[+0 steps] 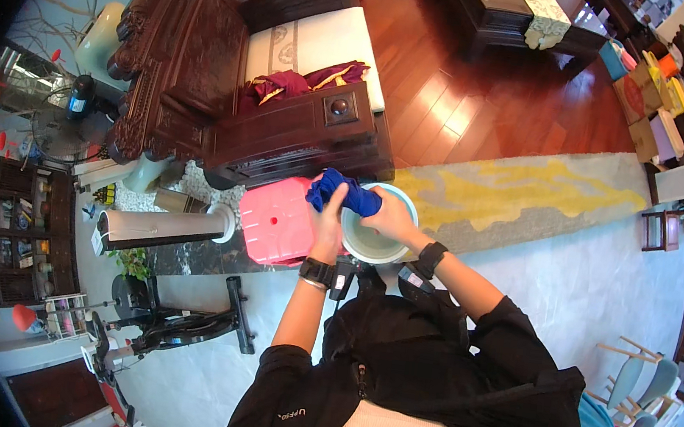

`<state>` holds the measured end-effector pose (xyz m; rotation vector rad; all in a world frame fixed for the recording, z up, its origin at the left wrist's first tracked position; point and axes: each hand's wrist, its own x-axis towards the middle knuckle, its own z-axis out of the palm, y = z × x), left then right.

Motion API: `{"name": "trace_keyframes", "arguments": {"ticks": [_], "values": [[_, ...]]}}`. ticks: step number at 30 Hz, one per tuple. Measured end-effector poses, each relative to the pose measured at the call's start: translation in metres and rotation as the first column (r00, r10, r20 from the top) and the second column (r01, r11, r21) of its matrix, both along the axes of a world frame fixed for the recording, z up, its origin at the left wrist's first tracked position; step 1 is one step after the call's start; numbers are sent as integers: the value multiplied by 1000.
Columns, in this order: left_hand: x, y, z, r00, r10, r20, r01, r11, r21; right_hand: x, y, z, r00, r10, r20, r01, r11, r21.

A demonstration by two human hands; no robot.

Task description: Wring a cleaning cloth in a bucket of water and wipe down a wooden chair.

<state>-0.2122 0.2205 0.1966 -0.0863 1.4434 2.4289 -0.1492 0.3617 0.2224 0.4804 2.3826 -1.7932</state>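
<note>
A bunched blue cloth is gripped between both of my hands, above the left part of a pale round bucket. My left hand holds the cloth's left end, with the thumb pointing up along it. Around the right end closes my right hand, over the bucket's opening. Inside the bucket there seems to be water. A pink plastic stool stands just left of the bucket, its top partly behind my left hand.
Beyond the stool is a carved dark wooden sofa with a maroon cloth on its white cushion. A grey and yellow rug lies right of the bucket. An exercise bike stands at left, near an air purifier-like column.
</note>
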Motion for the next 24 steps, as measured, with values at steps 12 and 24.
{"name": "trace_keyframes", "arguments": {"ticks": [12, 24], "values": [[5, -15, 85, 988, -108, 110, 80, 971, 227, 38, 26, 76, 987, 155, 27, -129, 893, -432], [8, -12, 116, 930, -364, -56, 365, 894, 259, 46, 12, 68, 923, 377, -76, -7, -181, -983]]}}
